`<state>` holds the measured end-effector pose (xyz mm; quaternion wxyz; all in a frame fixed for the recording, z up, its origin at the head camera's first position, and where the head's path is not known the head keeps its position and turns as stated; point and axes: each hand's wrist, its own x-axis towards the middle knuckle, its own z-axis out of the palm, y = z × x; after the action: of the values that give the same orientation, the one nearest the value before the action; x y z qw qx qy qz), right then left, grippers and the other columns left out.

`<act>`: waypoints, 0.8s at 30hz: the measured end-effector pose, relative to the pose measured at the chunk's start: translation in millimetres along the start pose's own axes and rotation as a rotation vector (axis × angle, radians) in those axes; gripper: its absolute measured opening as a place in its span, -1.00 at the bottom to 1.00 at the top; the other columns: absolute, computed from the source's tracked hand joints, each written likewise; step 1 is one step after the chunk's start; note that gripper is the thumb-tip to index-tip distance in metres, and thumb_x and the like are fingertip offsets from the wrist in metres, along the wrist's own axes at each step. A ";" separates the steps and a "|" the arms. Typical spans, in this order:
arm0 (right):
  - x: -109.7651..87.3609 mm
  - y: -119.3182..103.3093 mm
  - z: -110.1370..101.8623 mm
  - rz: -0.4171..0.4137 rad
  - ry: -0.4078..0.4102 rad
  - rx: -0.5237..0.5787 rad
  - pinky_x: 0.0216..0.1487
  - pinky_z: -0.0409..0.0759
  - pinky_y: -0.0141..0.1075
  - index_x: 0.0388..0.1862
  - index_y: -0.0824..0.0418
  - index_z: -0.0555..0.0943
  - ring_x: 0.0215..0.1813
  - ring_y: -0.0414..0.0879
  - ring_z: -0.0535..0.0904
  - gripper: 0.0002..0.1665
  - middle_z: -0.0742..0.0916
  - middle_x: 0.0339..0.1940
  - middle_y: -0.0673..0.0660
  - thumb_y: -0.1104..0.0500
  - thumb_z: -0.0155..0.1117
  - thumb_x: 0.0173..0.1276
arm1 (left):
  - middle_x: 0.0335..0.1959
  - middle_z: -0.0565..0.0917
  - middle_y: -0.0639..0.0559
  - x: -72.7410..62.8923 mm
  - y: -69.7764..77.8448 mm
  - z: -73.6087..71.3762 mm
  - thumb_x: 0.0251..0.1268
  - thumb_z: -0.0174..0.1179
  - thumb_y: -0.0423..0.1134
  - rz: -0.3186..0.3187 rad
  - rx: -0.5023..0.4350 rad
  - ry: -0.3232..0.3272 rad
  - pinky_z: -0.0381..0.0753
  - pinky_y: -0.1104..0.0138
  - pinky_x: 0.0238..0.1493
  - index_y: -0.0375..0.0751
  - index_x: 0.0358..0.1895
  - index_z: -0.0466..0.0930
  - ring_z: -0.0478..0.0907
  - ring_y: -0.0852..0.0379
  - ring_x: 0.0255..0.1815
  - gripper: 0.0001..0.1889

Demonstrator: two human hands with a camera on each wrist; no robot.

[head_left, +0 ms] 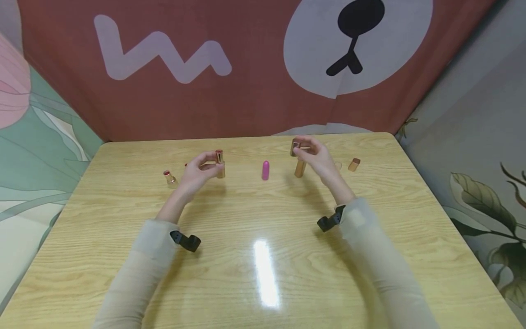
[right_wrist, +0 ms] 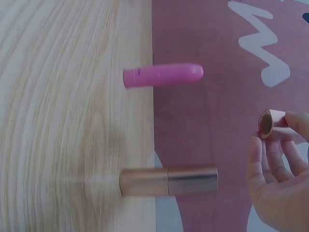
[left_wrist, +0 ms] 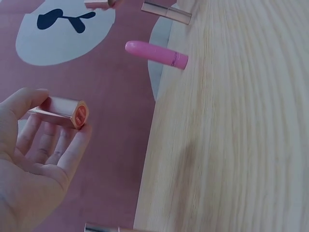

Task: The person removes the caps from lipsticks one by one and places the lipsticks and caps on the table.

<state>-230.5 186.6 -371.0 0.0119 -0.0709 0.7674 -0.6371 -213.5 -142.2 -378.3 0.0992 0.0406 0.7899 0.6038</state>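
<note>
My left hand (head_left: 199,173) pinches a gold lipstick tube (left_wrist: 60,112) between thumb and fingers, above the table; a red label shows on its end in the left wrist view. My right hand (head_left: 318,157) grips a small gold lipstick cap (right_wrist: 271,124) by its sides, its hollow end showing in the right wrist view. Close below that hand, a gold lipstick tube (right_wrist: 169,181) stands upright on the table. Between both hands stands a rounded pink lipstick tube (head_left: 265,170).
Left of my left hand is a short lipstick (head_left: 169,177) with a red top. A gold-brown tube (head_left: 354,164) stands right of my right hand. Behind the wooden table (head_left: 263,214) hangs a red cloth (head_left: 246,109) along its far edge.
</note>
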 end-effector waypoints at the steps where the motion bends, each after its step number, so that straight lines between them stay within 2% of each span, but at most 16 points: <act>1: -0.3 0.5 -2.6 -0.007 -0.004 -0.008 -0.04 0.62 -0.42 0.24 0.23 0.43 -0.12 -0.32 0.56 -0.53 0.58 -0.14 -0.19 0.16 0.20 0.39 | 0.07 0.47 0.07 -0.6 -0.5 -1.8 0.32 0.18 -0.21 0.004 0.004 0.012 0.47 0.25 0.20 -0.25 0.24 0.35 0.50 0.26 0.03 -0.53; 5: -0.7 2.7 -12.5 -0.033 -0.002 -0.014 -0.07 0.62 -0.43 0.22 0.23 0.45 -0.14 -0.31 0.60 -0.53 0.61 -0.15 -0.20 0.15 0.23 0.37 | 0.02 0.48 0.17 -4.3 -0.7 -10.3 0.31 0.20 -0.16 0.009 0.023 0.047 0.45 0.25 0.20 -0.23 0.22 0.37 0.49 0.36 -0.02 -0.54; 10: -0.7 3.7 -22.3 -0.033 0.022 -0.050 -0.08 0.61 -0.51 0.23 0.28 0.44 -0.14 -0.35 0.60 -0.49 0.61 -0.17 -0.23 0.14 0.25 0.36 | 0.03 0.48 0.28 -10.6 -0.1 -24.2 0.29 0.21 -0.02 -0.015 0.063 0.075 0.47 0.23 0.06 -0.11 0.22 0.37 0.46 0.39 0.02 -0.50; 13: -1.6 3.3 -27.7 -0.028 0.031 -0.067 -0.09 0.59 -0.56 0.19 0.22 0.46 -0.14 -0.38 0.59 -0.55 0.61 -0.18 -0.26 0.15 0.25 0.36 | -0.02 0.48 0.35 -13.7 -1.0 -33.0 0.29 0.21 -0.02 -0.010 0.058 0.103 0.51 0.36 0.00 -0.08 0.21 0.38 0.47 0.44 0.00 -0.52; 17: -4.1 1.6 -35.2 -0.016 0.054 -0.075 -0.10 0.60 -0.56 0.18 0.18 0.46 -0.18 -0.41 0.60 -0.57 0.62 -0.22 -0.30 0.17 0.24 0.36 | -0.09 0.50 0.41 -17.4 -2.4 -43.4 0.30 0.21 -0.10 0.029 0.018 0.145 0.49 0.58 -0.05 -0.01 0.15 0.42 0.49 0.49 -0.04 -0.61; 24: -7.6 0.9 -47.0 0.009 0.086 -0.122 -0.12 0.60 -0.58 0.27 0.29 0.38 -0.19 -0.43 0.59 -0.46 0.61 -0.21 -0.29 0.14 0.23 0.37 | -0.09 0.50 0.45 -24.6 -4.1 -61.5 0.29 0.23 -0.10 0.058 -0.018 0.197 0.47 0.66 -0.10 0.20 0.02 0.43 0.48 0.52 -0.04 -0.72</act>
<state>-228.1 233.6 -363.6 -0.0226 -0.0405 0.8048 -0.5917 -201.9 -206.0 -364.2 0.0037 0.0029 0.7889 0.6145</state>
